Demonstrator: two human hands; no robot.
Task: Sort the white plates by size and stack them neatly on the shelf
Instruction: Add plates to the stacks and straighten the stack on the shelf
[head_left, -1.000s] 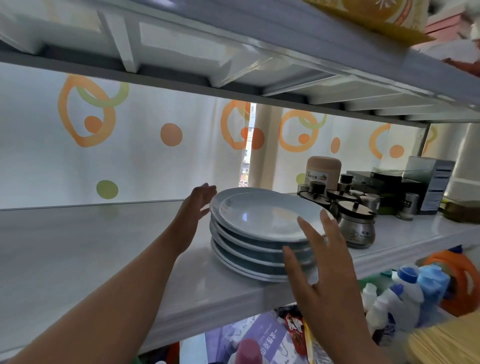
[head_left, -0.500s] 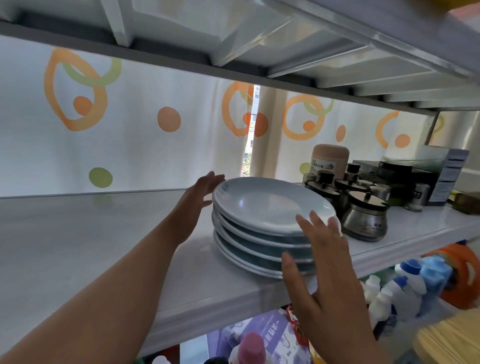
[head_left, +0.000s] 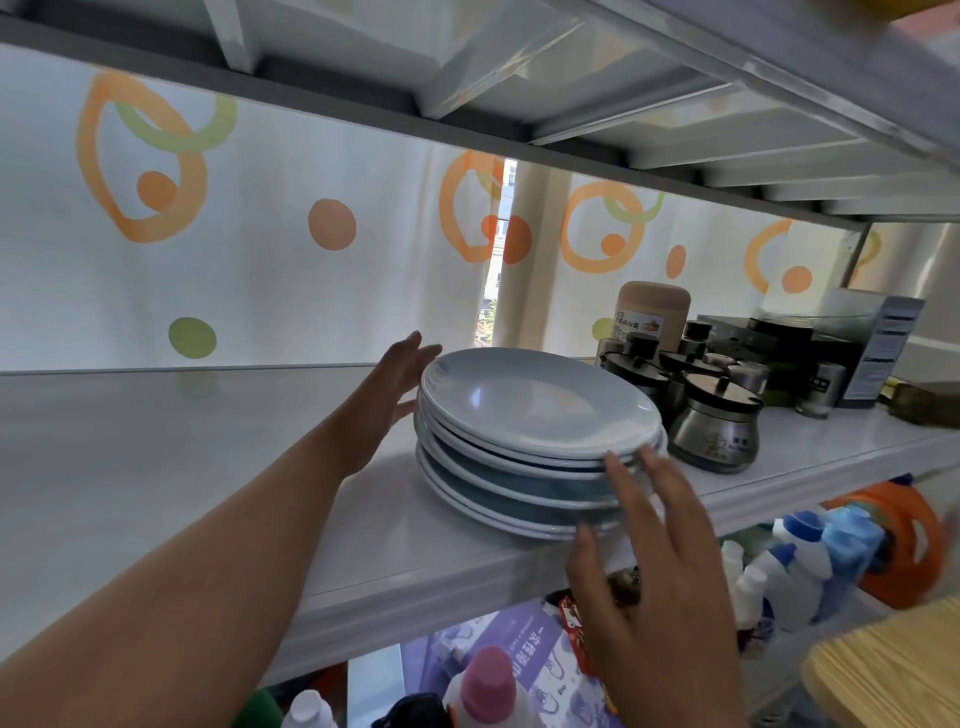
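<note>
Shelf (head_left: 156, 467) — plates (head_left: 530, 410); metal jars (head_left: 714, 431) alongside

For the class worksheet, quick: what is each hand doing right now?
Left hand: open, flat against the plate stack.
Right hand: open, fingers at the stack's front edge.

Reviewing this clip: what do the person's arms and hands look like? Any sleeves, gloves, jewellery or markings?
Both are bare. The left hand and its forearm show no sleeve, glove, watch or bracelet. The right hand is likewise ungloved, with no ring visible on its fingers. No markings show on either.
</note>
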